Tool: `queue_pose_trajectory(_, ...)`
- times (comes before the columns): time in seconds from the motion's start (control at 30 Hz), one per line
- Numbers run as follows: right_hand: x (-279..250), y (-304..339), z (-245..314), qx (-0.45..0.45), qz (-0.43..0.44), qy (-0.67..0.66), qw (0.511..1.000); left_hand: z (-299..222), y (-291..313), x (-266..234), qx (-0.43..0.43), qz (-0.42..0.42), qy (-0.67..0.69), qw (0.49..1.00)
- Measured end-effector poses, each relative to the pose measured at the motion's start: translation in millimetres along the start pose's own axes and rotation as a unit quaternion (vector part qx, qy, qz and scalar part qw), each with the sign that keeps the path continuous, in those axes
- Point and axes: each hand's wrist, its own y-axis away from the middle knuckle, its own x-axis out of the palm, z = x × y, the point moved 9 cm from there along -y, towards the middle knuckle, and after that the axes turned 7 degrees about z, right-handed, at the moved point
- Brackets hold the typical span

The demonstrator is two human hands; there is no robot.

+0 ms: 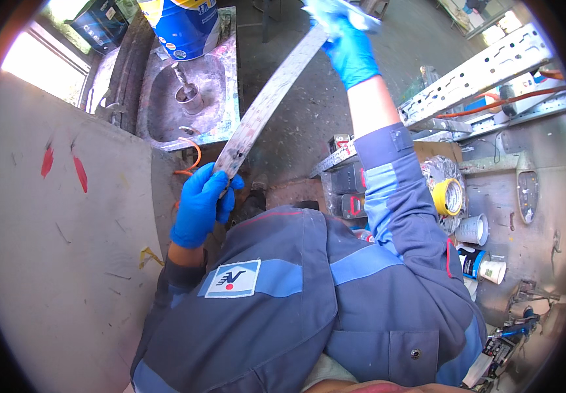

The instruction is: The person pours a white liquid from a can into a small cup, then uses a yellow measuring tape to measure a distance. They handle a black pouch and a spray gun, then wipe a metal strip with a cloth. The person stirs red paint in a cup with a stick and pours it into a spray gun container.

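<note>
A long, flat, pale strip (pixel 271 105) with dark smears and a hole near its lower end runs slantwise between my two blue-gloved hands. The fingers of my left hand (pixel 204 202) are closed round its near end, in front of my chest. At the far end, with the arm stretched out, my right hand (pixel 350 54) is closed on a crumpled whitish cloth (pixel 363 19). This cloth lies against the strip's tip; glare and the glove partly hide how they touch.
Left of the strip stands a stained sink (pixel 153 105) holding a metal cup (pixel 190 99), with a blue and yellow bucket (pixel 188 29) behind. A large pale panel (pixel 67 223) fills the left. At right are a perforated metal rail (pixel 476 72), yellow tape roll (pixel 448 197) and plastic cup (pixel 473 230).
</note>
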Motion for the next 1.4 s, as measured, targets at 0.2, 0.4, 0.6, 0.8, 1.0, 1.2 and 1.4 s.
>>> queue_pose_trajectory(0.2, 35.6, 122.0, -66.8, 0.288, 0.198, 0.213, 0.912, -30.3, -6.5, -23.1, 0.201, -0.180, -0.341, 0.901)
queue_pose_trajectory(0.4, 98.3, 166.5, -85.2, 0.206, 0.140, -0.058, 0.967, -24.3, -26.5, 38.9, 0.271, -0.107, -0.640, 0.710)
queue_pose_trajectory(0.6, 108.0, 179.5, -64.5, 0.195, 0.158, 0.084, 0.964, -19.4, -65.5, 29.9, 0.300, -0.113, -0.237, 0.917)
queue_pose_trajectory(0.8, 113.3, 170.4, 59.3, -0.138, 0.130, 0.248, 0.950, 5.2, -69.1, 38.6, 0.169, -0.121, -0.591, 0.780)
queue_pose_trajectory(1.0, 73.1, 192.1, 164.3, -0.173, 0.007, 0.313, 0.934, 46.1, -104.0, 79.3, 0.356, 0.051, -0.471, 0.805)
queue_pose_trajectory(1.2, 48.0, 258.7, 160.4, -0.119, 0.016, 0.264, 0.957, 116.4, -158.0, 100.8, 0.376, 0.203, -0.462, 0.777)
queue_pose_trajectory(1.4, 19.6, 311.8, 151.8, -0.124, 0.012, 0.116, 0.985, 180.4, -210.7, 133.7, 0.340, 0.350, -0.470, 0.735)
